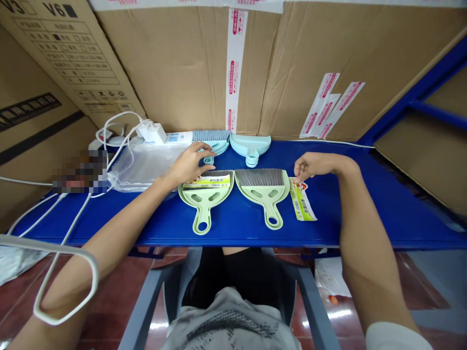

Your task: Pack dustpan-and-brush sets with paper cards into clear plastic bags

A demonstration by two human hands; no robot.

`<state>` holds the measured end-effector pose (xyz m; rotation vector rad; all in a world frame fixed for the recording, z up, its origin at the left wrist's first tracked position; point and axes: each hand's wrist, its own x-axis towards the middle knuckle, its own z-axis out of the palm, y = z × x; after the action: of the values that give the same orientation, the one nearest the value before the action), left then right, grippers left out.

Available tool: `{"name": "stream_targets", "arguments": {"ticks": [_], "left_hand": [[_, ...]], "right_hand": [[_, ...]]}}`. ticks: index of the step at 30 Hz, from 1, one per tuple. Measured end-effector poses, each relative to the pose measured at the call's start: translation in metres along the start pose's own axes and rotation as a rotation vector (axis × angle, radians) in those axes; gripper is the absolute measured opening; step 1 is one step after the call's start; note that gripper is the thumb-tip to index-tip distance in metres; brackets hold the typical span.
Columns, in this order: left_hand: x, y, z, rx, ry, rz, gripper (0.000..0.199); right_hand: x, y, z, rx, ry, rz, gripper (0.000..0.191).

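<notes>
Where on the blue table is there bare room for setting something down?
The widest bare patch of the blue table is to the right of the right arm. A small gap lies between the light blue dustpans and the right hand. The left back is crowded with clear bags; two green brush-and-dustpan sets fill the middle.

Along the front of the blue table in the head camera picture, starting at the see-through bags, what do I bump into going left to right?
Clear plastic bags → green brush-and-dustpan set with a label on it → second green set → yellow-green card.
</notes>
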<state>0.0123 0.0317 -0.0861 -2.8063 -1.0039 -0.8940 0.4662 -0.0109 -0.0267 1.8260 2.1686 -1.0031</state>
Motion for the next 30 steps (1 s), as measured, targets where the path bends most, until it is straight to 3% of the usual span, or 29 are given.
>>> {"name": "stream_targets", "arguments": {"ticks": [6, 12, 14, 17, 19, 22, 26, 30], "left_hand": [[-0.002, 0.01, -0.017, 0.076, 0.141, -0.003, 0.029], [-0.004, 0.009, -0.022, 0.146, 0.208, -0.003, 0.028], [-0.004, 0.01, -0.023, 0.154, 0.23, -0.006, 0.028], [-0.003, 0.012, -0.023, 0.169, 0.251, -0.02, 0.028], [-0.002, 0.013, -0.023, 0.176, 0.25, -0.026, 0.028], [-0.002, 0.014, -0.022, 0.18, 0.243, -0.035, 0.028], [-0.002, 0.014, -0.022, 0.171, 0.234, -0.057, 0.028], [-0.002, 0.014, -0.024, 0.144, 0.223, -0.069, 0.026]], "right_hand": [[-0.005, 0.005, -0.003, -0.034, -0.032, -0.052, 0.06], [-0.028, 0.015, -0.015, 0.048, 0.081, -0.151, 0.051], [-0.037, 0.019, -0.016, 0.139, 0.163, -0.162, 0.047], [-0.045, 0.016, -0.016, 0.477, 0.455, -0.21, 0.037], [-0.045, 0.004, -0.013, 0.73, 0.615, -0.281, 0.03], [-0.039, -0.029, -0.006, 0.919, 0.633, -0.416, 0.025], [-0.028, -0.068, 0.005, 1.009, 0.604, -0.572, 0.024], [-0.02, -0.082, 0.018, 0.942, 0.665, -0.652, 0.037]]}}
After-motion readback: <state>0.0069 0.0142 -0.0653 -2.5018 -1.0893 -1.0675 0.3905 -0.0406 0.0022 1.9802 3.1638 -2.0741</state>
